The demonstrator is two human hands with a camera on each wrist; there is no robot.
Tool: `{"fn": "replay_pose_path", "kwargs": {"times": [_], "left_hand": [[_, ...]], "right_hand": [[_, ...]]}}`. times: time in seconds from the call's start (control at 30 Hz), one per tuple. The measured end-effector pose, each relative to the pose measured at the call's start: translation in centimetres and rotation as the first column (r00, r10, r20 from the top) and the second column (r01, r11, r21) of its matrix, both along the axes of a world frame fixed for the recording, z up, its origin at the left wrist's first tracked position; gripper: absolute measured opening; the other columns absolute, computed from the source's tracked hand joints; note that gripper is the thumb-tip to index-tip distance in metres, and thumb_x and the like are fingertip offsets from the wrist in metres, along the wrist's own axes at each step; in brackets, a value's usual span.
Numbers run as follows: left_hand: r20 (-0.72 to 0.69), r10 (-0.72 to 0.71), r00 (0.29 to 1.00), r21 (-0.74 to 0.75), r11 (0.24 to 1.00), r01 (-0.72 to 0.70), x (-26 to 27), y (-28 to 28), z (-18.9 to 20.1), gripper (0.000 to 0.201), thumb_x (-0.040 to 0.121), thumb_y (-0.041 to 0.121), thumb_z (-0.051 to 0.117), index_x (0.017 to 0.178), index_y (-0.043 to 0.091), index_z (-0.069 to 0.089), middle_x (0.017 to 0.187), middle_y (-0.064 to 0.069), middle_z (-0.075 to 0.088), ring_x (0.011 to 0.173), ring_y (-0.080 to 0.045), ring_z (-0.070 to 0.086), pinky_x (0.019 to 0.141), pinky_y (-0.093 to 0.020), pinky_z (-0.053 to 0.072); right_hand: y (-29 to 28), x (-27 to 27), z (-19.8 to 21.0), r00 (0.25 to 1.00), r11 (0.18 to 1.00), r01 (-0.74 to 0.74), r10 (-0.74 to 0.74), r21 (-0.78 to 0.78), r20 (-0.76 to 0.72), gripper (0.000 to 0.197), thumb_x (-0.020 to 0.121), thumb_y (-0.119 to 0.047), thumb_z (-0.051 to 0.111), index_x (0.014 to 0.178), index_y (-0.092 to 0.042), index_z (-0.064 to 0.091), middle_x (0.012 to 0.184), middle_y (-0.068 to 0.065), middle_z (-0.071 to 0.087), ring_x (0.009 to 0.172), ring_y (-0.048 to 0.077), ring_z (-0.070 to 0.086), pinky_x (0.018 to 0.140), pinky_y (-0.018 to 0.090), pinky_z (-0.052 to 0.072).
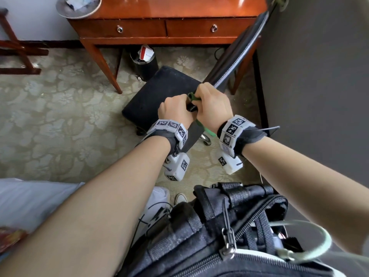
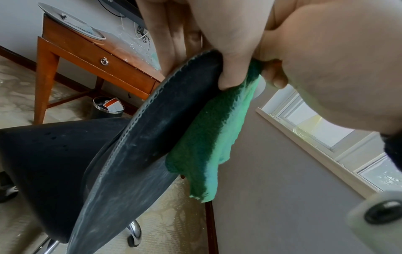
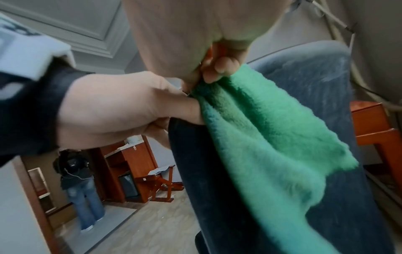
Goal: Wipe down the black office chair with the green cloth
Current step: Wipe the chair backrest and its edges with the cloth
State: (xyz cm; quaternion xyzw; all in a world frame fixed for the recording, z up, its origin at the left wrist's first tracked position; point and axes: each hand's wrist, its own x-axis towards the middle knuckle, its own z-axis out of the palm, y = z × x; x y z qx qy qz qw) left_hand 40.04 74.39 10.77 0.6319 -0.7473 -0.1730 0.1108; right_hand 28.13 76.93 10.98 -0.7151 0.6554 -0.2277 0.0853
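Black webbing and zips of a backpack (image 1: 229,226) fill the near edge. Beyond it, the left hand (image 1: 175,110) grips the top edge of the black office chair (image 1: 159,92); the right hand (image 1: 213,104) pinches the green cloth (image 3: 272,137), draped over the backrest. Farther off stand a bin (image 1: 144,62) and wooden desk (image 1: 165,31). Both hands' fingertips are hidden from above.
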Motion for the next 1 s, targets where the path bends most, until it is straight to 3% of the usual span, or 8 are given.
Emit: {"fn": "replay_pose_path", "kwargs": {"times": [0.17,0.27,0.37,0.47,0.57,0.73,0.83,1.0], "left_hand": [[-0.081,-0.093,0.992,0.038,0.995,0.096,-0.2,0.5,-0.2,0.038,0.078,0.050,0.068,0.107,0.026,0.065,0.107,0.004,0.066,0.102,-0.025,0.063,0.081,-0.033,0.042],[-0.135,-0.203,0.970,0.098,0.971,0.216,0.0,0.8,-0.3,0.066,0.075,0.053,0.071,0.134,0.028,0.056,0.124,0.004,0.059,0.114,-0.022,0.058,0.091,-0.032,0.043],[-0.221,-0.198,0.955,0.184,0.953,0.240,-0.7,0.4,-0.2,0.072,0.081,0.041,0.066,0.148,0.027,0.043,0.137,0.007,0.054,0.123,-0.020,0.054,0.100,-0.032,0.042],[-0.272,-0.195,0.942,0.276,0.922,0.271,-1.5,-0.5,0.4,0.069,0.085,0.031,0.061,0.151,0.029,0.040,0.144,0.007,0.051,0.128,-0.021,0.051,0.105,-0.038,0.043],[-0.282,-0.217,0.934,0.318,0.898,0.305,-2.4,-1.6,0.8,0.068,0.084,0.024,0.058,0.150,0.031,0.041,0.142,0.001,0.053,0.126,-0.024,0.052,0.104,-0.040,0.045],[-0.282,-0.250,0.926,0.306,0.892,0.334,-4.0,-2.6,0.6,0.064,0.081,0.017,0.053,0.143,0.034,0.050,0.123,-0.004,0.062,0.108,-0.029,0.058,0.091,-0.039,0.051],[-0.262,-0.281,0.923,0.279,0.894,0.351,-4.4,-3.1,0.2,0.065,0.084,0.016,0.052,0.145,0.036,0.046,0.127,0.001,0.060,0.111,-0.028,0.057,0.089,-0.034,0.048],[-0.329,-0.288,0.899,0.306,0.869,0.390,-5.1,-3.5,-0.1,0.075,0.081,0.011,0.053,0.150,0.037,0.039,0.141,0.006,0.053,0.121,-0.023,0.053,0.096,-0.030,0.045]], "right_hand": [[-0.5,-2.7,-0.3,0.989,0.996,0.088,-0.086,-0.012,0.119,0.011,0.088,-0.015,0.057,0.087,-0.015,0.046,0.087,0.003,0.056,0.075,0.027,0.055,0.064,0.036,0.043],[-0.4,-3.8,-1.1,0.916,0.955,0.297,-0.284,-0.002,0.284,0.007,0.091,-0.015,0.056,0.090,-0.011,0.051,0.085,-0.002,0.054,0.077,0.021,0.052,0.067,0.029,0.035],[-0.1,-4.0,-1.6,0.832,0.911,0.408,-0.400,0.064,0.384,0.007,0.093,-0.014,0.054,0.090,-0.010,0.048,0.084,0.003,0.056,0.077,0.025,0.054,0.068,0.034,0.041],[0.0,-4.3,-1.5,0.726,0.862,0.493,-0.483,0.120,0.489,0.007,0.093,-0.014,0.055,0.090,-0.012,0.049,0.079,-0.003,0.058,0.072,0.017,0.056,0.067,0.030,0.045],[0.3,-4.4,-1.3,0.728,0.868,0.479,-0.475,0.129,0.495,0.010,0.091,-0.009,0.056,0.086,-0.016,0.051,0.071,-0.014,0.053,0.064,0.004,0.050,0.063,0.026,0.043],[0.6,-4.3,-1.6,0.862,0.908,0.410,-0.417,0.089,0.288,0.007,0.091,-0.009,0.057,0.093,-0.015,0.055,0.090,0.002,0.061,0.081,0.020,0.057,0.069,0.028,0.040],[-0.3,-5.2,-1.2,0.835,0.880,0.463,-0.473,0.105,0.282,0.005,0.093,-0.011,0.055,0.097,-0.012,0.054,0.089,0.000,0.059,0.080,0.020,0.056,0.068,0.027,0.038],[-2.7,-6.7,-1.0,0.706,0.789,0.606,-0.593,0.105,0.387,0.009,0.090,-0.012,0.053,0.099,-0.012,0.055,0.096,0.007,0.067,0.087,0.025,0.063,0.076,0.039,0.053]]}}
